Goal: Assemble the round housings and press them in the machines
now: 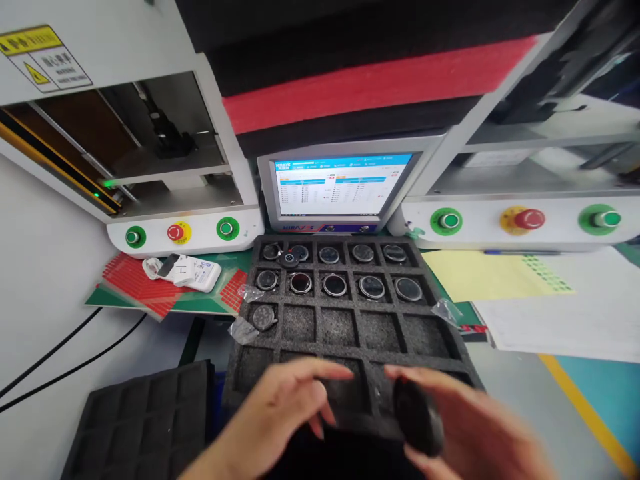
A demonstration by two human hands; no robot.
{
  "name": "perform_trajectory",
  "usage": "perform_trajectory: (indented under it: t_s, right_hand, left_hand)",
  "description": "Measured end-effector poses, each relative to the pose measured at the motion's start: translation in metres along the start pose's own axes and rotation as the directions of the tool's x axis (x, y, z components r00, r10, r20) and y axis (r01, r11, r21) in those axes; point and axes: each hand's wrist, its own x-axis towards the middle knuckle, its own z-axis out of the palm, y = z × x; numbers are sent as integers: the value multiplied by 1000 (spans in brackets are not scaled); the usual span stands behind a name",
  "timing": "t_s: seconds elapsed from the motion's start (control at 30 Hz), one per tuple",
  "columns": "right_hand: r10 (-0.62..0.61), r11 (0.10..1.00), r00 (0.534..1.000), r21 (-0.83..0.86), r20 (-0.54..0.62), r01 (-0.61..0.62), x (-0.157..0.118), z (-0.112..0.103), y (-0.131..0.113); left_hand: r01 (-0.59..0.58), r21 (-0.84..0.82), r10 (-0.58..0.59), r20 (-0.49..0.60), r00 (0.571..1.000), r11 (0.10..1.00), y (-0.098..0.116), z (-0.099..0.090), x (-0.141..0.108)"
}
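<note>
Head view: watches (335,285) were nested apart, likely against knocks.
Right hand (473,420): disc (417,417) was edge-held.
Left hand (283,407): was spread, empty.

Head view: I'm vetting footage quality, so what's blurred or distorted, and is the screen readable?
Head view: the bare right hand and the round black disc it holds look blurred; lens distortion stretches the round green button at far right; the grey-framed rectangular monitor glows, its small text unreadable.

Above the near part of the dark grey, rectangular foam tray (340,328), the bare left hand (280,407) points its loosely parted fingers rightward; by its near right corner, the bare right hand (467,420) curls in a grip.
</note>
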Motion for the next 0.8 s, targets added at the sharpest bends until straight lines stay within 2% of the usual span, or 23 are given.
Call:
perform_trajectory:
  t_s: [0.03, 0.07, 0.1, 0.13, 0.17, 0.23, 0.33, 0.43, 0.6, 0.8]
  right_hand:
    - [-18, 996, 999, -83, 33, 21, 14, -12, 6]
    - [-46, 980, 995, -191, 86, 62, 31, -22, 13]
    - [-88, 945, 986, -301, 142, 128, 48, -29, 20]
    - [-82, 905, 976, -395, 203, 158, 66, -34, 29]
    - [-58, 883, 961, -436, 269, 176, 84, -37, 39]
    - [3, 880, 936, -445, 352, 165, 116, -37, 61]
    - [40, 874, 922, -461, 384, 154, 150, -33, 92]
    - [87, 857, 908, -495, 411, 142, 165, -32, 113]
    - [154, 839, 881, -530, 448, 123, 174, -41, 122]
    - [203, 800, 864, -587, 461, 126, 180, -46, 125]
  left_hand:
    - [-51, 287, 81, -95, 992, 957, 17, -14, 4]
    - [-83, 556, 212, -171, 962, 827, 33, -27, 10]
    - [-97, 777, 349, -164, 923, 622, 47, -41, 20]
    - [-86, 919, 440, -101, 892, 385, 59, -52, 33]
    - [-63, 983, 469, -27, 883, 175, 68, -63, 47]
    - [-75, 996, 444, 51, 895, 37, 80, -79, 79]
    - [-94, 995, 387, 92, 917, -14, 84, -94, 118]
    - [-75, 996, 338, 87, 937, -47, 84, -101, 140]
    - [-56, 997, 258, 67, 964, -50, 89, -106, 152]
    - [-56, 990, 205, 83, 975, -132, 94, -100, 154]
